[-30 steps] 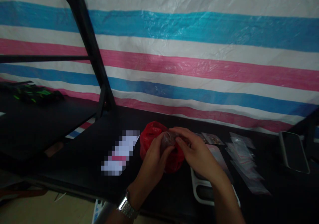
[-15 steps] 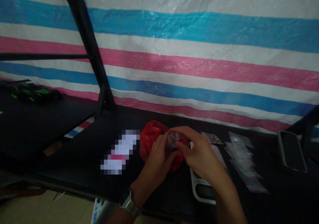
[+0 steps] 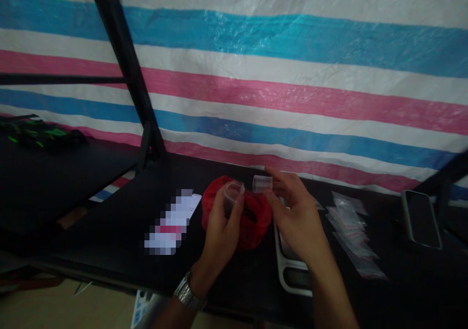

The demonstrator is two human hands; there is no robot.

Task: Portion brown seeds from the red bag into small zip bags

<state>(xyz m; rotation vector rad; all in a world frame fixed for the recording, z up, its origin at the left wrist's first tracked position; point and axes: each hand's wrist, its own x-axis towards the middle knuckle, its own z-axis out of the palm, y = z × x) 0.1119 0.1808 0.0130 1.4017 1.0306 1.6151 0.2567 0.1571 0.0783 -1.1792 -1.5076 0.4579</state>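
Note:
My left hand (image 3: 221, 226) is closed on a small clear plastic cup (image 3: 233, 193), held above a red plastic bag (image 3: 252, 222) on the black table (image 3: 120, 222). My right hand (image 3: 294, 212) pinches a second small clear cup (image 3: 262, 183) a short way to the right of the first. The two cups are apart. A metal watch (image 3: 186, 295) sits on my left wrist.
A white scale-like device (image 3: 288, 270) lies under my right forearm. Several small clear zip bags (image 3: 351, 231) lie to the right, then a phone (image 3: 420, 219). A blurred-out paper (image 3: 171, 226) lies left of the bag. A black frame post (image 3: 124, 66) and striped tarp (image 3: 292, 75) stand behind.
The hands held one stacked piece together over the bag; now they have drawn apart, each with a clear cup, and have risen slightly.

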